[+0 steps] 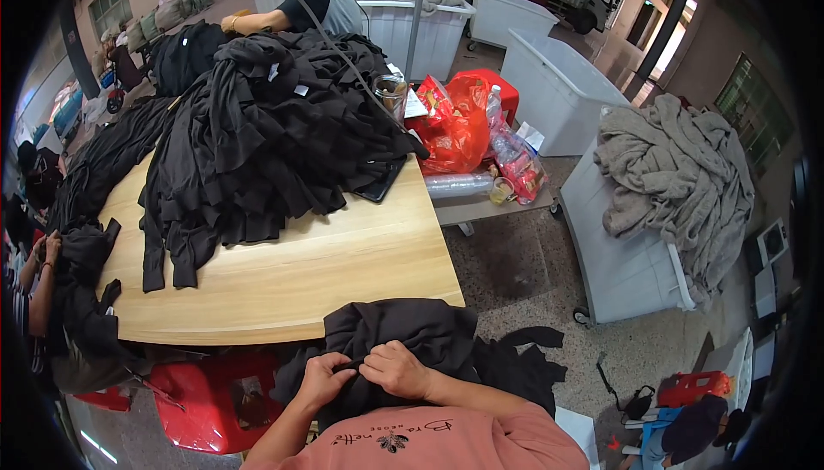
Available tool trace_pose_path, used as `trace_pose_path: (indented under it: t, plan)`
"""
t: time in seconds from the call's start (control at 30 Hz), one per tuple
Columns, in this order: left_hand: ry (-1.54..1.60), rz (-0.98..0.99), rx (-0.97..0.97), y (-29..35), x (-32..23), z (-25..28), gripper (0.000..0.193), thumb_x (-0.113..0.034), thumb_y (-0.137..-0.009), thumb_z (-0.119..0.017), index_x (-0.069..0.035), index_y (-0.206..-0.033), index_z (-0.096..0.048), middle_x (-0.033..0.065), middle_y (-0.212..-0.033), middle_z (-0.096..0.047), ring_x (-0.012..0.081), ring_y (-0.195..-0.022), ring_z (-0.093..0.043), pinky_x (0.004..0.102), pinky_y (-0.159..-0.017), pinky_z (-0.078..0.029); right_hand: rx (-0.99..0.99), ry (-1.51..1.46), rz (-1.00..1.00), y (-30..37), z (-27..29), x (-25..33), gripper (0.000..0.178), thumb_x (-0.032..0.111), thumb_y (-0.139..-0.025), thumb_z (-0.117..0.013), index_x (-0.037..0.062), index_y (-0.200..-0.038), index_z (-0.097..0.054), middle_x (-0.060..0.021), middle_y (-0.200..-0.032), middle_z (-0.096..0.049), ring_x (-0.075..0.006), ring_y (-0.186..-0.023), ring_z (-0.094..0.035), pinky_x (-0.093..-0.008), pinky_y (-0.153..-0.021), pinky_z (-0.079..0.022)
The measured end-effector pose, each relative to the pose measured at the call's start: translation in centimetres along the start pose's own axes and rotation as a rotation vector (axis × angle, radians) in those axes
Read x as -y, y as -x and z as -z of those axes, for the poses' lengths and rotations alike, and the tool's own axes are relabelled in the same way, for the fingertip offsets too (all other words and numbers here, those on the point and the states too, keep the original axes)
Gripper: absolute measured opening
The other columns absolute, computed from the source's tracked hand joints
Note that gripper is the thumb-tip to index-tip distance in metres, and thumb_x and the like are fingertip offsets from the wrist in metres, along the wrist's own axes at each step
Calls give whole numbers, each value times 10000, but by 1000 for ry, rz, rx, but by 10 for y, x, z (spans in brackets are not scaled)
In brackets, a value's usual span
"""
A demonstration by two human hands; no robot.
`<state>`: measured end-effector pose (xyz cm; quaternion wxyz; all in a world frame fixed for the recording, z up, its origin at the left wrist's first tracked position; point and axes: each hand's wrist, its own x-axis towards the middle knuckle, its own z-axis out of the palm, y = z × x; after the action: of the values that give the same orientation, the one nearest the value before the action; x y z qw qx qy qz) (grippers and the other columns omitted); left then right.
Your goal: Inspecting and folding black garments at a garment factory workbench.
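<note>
The charcoal knit garment (403, 324) lies bunched over the lap, against the near edge of the pale wood-topped table (360, 255), its bulk spreading left to right just beyond the grip; left hand (328, 380) and right hand (396, 372), side by side, both pinch its cloth. Rightward, a white plastic wheeled bin (614, 247) holds heaped grey fabric (678, 169).

Garment (408, 326): dk grey, nr blk, soft matte cloth, bunched & creased w/ deep folds, humped at table's (343, 255) nr edge; can't tell full shape from here.
</note>
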<state>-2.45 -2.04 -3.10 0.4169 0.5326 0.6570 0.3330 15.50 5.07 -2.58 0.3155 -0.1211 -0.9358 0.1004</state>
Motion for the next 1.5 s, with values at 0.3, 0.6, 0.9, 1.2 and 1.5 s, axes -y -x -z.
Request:
trace_pose_path:
  t: [0.3, 0.6, 0.9, 1.2, 1.5]
  plan:
    - [400, 125, 15, 22, 8, 5, 102, -31, -727, -635, 18, -813, -611, 3, -698, -593, 63, -648, -515, 207, -608, -418, 79, -180, 77, -4, 22, 20, 69, 91, -653, -530, 72, -712, -500, -34, -724, -481, -185, -730, -498, -298, -638, -356]
    - [471, 118, -37, 11, -40, 18, 110, -113, -679, -626, -35, -695, -551, -57, -643, -475, 35, -618, -413, 193, -568, -339, 150, -106, 26, -9, 37, 9, 152, 88, -649, -511, 61, -794, -551, -52, -655, -449, -208, -588, -466, -320, -528, -345]
    - [443, 105, 100, 4, -31, 23, 96, -46, -681, -619, 14, -757, -623, 24, -689, -602, 78, -630, -536, 213, -595, -426, -81, -326, -75, -6, 21, -3, 334, -80, -535, -510, -23, -864, -506, -155, -816, -574, -297, -638, -552, -355, -554, -449]
    - [277, -83, 133, 20, 14, -13, 155, -80, -584, -647, -2, -716, -626, 120, -627, -599, 189, -583, -562, 309, -537, -436, 329, -302, 49, 2, 20, 15, 273, -12, -583, -513, 63, -830, -604, -87, -640, -490, -274, -572, -488, -373, -500, -377]
    - [209, 13, 94, 32, 10, -13, 198, 25, -569, -664, 28, -766, -642, 123, -658, -611, 186, -643, -581, 310, -580, -452, 428, -228, 31, 0, 13, 7, 221, 6, -604, -536, 45, -822, -547, -98, -642, -463, -286, -569, -492, -378, -504, -394]
